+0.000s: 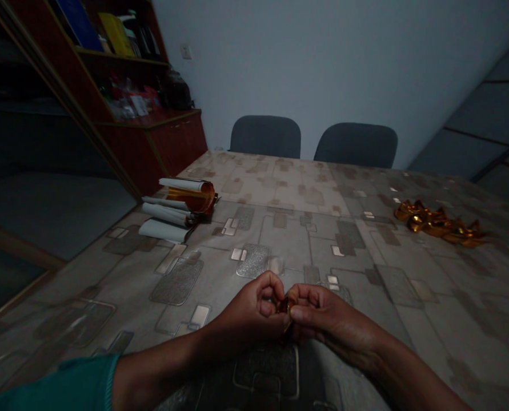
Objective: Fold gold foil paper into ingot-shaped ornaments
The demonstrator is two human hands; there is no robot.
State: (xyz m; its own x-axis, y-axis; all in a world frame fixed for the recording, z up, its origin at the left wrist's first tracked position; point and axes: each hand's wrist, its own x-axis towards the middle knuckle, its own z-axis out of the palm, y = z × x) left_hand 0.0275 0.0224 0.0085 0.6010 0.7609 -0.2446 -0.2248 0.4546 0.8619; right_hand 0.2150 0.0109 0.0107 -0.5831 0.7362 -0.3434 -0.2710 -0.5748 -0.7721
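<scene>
One long table [305, 240] fills most of your view, its glossy grey-beige cover printed with rounded rectangles, some speckled, some pale. Beyond its far edge stand two dark upholstered chairs [265, 137] against a pale wall [323, 57]. To your left rises a reddish wooden cabinet [181, 145], its shelves holding books and packets. The top of the frame cuts it off, and the dim light makes most of its contents hard to make out. A dark, glassy panel [52, 142] runs down the left side of the room.

Toward the left of the table lie rolled white sheets [164, 220] just beside an amber roll [189, 195], whose translucent film curls at the open end. Well apart from them, toward the right, sits a crumpled heap of gold foil [438, 224], its sharp folds catching the light.

Your forearms reach in from the bottom corners, the left one ending in a teal knit sleeve [52, 388]. Your left hand [252, 308] and right hand [331, 319] meet at the middle, fingers curled tight and touching, pinching a small shiny scrap [285, 306] between them. It looks bronze or gold, but your fingers hide most of it, so its shape is hard to tell.
</scene>
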